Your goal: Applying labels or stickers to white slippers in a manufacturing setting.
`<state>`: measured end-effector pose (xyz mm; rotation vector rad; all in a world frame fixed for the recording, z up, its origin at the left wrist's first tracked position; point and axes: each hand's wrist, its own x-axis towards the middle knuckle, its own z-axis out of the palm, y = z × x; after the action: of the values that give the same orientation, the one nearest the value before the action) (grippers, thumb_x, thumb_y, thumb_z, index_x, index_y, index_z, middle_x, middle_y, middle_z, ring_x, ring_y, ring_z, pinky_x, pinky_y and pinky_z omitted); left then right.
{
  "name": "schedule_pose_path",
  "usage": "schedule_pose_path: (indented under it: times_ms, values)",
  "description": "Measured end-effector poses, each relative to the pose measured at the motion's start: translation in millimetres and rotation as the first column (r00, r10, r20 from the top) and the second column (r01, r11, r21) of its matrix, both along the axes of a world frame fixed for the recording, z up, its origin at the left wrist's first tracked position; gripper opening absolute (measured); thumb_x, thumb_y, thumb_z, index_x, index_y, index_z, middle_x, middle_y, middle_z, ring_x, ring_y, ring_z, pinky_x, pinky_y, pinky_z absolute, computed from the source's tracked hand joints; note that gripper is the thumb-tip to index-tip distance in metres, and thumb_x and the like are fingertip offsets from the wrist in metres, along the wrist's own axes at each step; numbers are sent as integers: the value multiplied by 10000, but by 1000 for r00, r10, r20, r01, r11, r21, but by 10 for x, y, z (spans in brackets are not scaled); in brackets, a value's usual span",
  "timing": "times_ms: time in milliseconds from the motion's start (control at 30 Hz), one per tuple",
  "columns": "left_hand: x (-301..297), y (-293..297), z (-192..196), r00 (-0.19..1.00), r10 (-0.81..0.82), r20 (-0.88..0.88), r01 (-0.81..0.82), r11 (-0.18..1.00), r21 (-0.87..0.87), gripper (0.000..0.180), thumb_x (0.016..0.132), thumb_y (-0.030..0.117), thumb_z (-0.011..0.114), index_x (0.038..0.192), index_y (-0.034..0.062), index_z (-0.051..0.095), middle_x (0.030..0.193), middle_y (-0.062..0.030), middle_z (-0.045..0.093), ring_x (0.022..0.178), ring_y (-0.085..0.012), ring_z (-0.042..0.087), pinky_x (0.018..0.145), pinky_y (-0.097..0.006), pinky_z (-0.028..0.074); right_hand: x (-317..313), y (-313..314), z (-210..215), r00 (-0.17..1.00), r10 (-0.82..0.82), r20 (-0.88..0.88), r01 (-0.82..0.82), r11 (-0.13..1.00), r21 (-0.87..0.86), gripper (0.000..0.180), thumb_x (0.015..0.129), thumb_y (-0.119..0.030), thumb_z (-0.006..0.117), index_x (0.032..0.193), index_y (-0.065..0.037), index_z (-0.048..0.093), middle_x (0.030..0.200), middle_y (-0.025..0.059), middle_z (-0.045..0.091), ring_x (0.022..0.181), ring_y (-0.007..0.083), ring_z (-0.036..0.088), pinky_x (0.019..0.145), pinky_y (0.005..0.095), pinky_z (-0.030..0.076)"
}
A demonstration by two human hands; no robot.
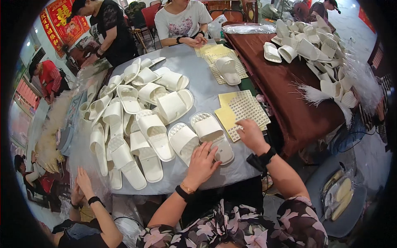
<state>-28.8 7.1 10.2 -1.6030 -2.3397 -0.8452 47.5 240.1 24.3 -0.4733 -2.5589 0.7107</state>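
Note:
My left hand lies with outstretched fingers over the heel end of a pair of white slippers, a left slipper and a right slipper, side by side on the table. A small dark mark shows on the right slipper's heel; the hand partly covers the left one's. Above the near edge of a yellow-backed sheet of small stickers, my right hand has bent fingers, thumb and forefinger apart, with nothing visible between them. A heap of white slippers spreads over the table to the left.
Across the grey-covered table, another slipper rests on more sticker sheets near a seated person. A brown-covered table at right bears more slippers and white plastic ties. Bagged insoles sit on a grey chair.

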Motion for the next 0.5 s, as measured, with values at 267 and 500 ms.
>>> schedule_pose_path:
  times_ms: [267,500]
  values:
    - [-37,-1,-151,997,-11,81,20,993,-114,563,811,361,686,1251,38,545,1315,-194,499,1233,-360,464,1052,-464,354,-257,354,-280,989,97,110,-89,993,-72,290,768,-79,630,1051,-21,643,1016,214,583,968,396,570,868,443,477]
    - [-80,55,-151,994,16,104,2,987,-162,629,794,382,698,1283,35,507,1344,-180,496,1243,-346,463,1048,-453,352,-328,465,-374,970,99,220,-67,987,-149,354,722,-50,687,1065,-18,605,1053,219,549,1009,412,542,885,449,466]
